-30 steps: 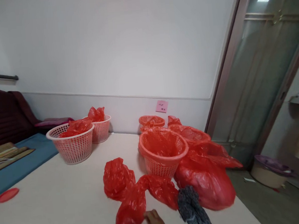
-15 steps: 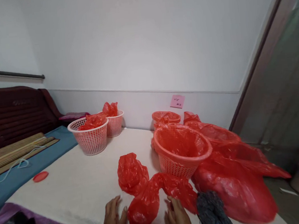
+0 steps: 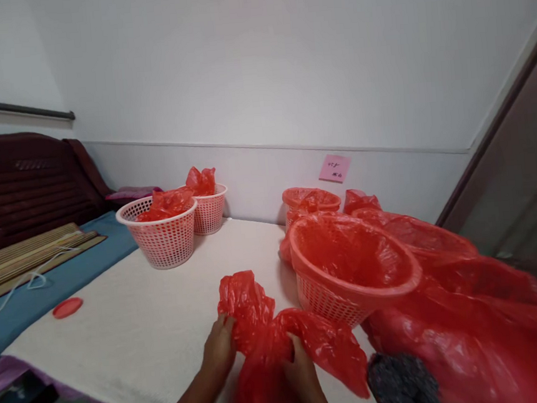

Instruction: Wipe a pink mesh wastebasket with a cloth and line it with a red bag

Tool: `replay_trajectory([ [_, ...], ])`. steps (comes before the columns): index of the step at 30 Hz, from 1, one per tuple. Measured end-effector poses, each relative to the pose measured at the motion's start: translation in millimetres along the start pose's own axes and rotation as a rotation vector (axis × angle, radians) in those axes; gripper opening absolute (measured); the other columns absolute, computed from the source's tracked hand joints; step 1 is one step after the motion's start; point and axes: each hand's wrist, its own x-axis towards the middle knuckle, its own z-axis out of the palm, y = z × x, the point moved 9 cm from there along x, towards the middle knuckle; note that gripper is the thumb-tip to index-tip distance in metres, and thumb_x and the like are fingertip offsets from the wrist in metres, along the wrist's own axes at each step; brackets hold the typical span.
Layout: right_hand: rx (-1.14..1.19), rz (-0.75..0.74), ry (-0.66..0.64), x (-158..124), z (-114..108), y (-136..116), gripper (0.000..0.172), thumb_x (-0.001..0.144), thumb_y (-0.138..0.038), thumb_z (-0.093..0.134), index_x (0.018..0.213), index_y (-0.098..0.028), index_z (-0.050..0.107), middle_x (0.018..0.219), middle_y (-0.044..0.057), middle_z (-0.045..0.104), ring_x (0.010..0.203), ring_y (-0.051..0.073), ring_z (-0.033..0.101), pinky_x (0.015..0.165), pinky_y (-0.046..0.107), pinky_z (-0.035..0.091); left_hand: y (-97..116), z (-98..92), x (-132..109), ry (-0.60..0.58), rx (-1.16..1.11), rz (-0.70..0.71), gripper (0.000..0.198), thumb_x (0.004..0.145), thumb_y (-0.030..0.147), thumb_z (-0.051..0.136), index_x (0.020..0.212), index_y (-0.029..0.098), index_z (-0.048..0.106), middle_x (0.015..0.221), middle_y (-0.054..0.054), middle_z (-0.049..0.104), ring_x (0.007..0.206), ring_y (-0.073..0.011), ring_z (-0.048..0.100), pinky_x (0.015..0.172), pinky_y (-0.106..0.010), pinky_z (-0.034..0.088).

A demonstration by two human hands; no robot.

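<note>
A crumpled red plastic bag (image 3: 257, 347) lies on the white tabletop between my hands, with one end spread to the right. My left hand (image 3: 219, 345) grips its left side, fingers curled into the plastic. On the other side, my right hand (image 3: 302, 368) holds the bag near its middle; some of its fingers are hidden behind the plastic. Just beyond stands a pink perforated basket (image 3: 336, 299) lined with red plastic. A dark grey crinkled bundle (image 3: 401, 381) sits to the right of my right hand.
Two pale pink baskets (image 3: 167, 241) with red plastic inside stand at the back left. Large red bags (image 3: 472, 334) bulge along the right side. A red lid-like disc (image 3: 68, 307) lies at the left edge. A pink note (image 3: 334, 168) is stuck to the wall.
Both hands have moved forward and inward from beside the red plastic bag and closed on it. The bag's near part is drawn together. The view has shifted slightly.
</note>
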Motion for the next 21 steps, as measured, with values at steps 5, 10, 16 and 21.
replay_trajectory([
  [5,0.079,-0.007,-0.023,19,29,-18,0.042,0.068,-0.027,0.05,0.107,-0.016,0.061,0.107,0.013,0.073,0.1,0.027,0.068,0.091,0.041,0.051,-29,-24.2,-28,0.023,-0.003,0.119,0.039,0.071,0.008,0.045,0.102,0.019,0.066,0.12,-0.01,0.063,0.115,-0.0233,0.058,0.1,-0.038,0.047],
  [10,0.148,-0.076,-0.057,34,74,-47,0.034,0.073,-0.024,0.043,0.101,-0.017,0.062,0.096,0.009,0.074,0.092,0.024,0.069,0.087,0.038,0.053,-53,-24.5,-57,0.09,0.035,0.161,0.035,0.078,0.012,0.046,0.105,0.02,0.066,0.123,-0.011,0.063,0.118,-0.0236,0.058,0.101,-0.041,0.05],
  [16,0.038,-0.171,-0.018,16,77,-57,0.029,0.08,-0.026,0.049,0.105,-0.021,0.062,0.098,0.008,0.071,0.096,0.025,0.066,0.086,0.038,0.052,-60,-16.7,-64,0.154,0.103,0.156,0.04,0.077,0.008,0.05,0.111,0.023,0.065,0.127,-0.008,0.063,0.122,-0.0236,0.057,0.104,-0.043,0.05],
  [21,-0.157,-0.344,0.25,-18,8,-61,0.029,0.091,-0.029,0.043,0.116,-0.019,0.056,0.109,0.013,0.064,0.103,0.026,0.06,0.091,0.043,0.048,-59,-17.3,-64,0.158,0.14,0.179,0.042,0.074,0.007,0.052,0.109,0.023,0.066,0.125,-0.007,0.065,0.119,-0.0229,0.06,0.102,-0.041,0.051],
])
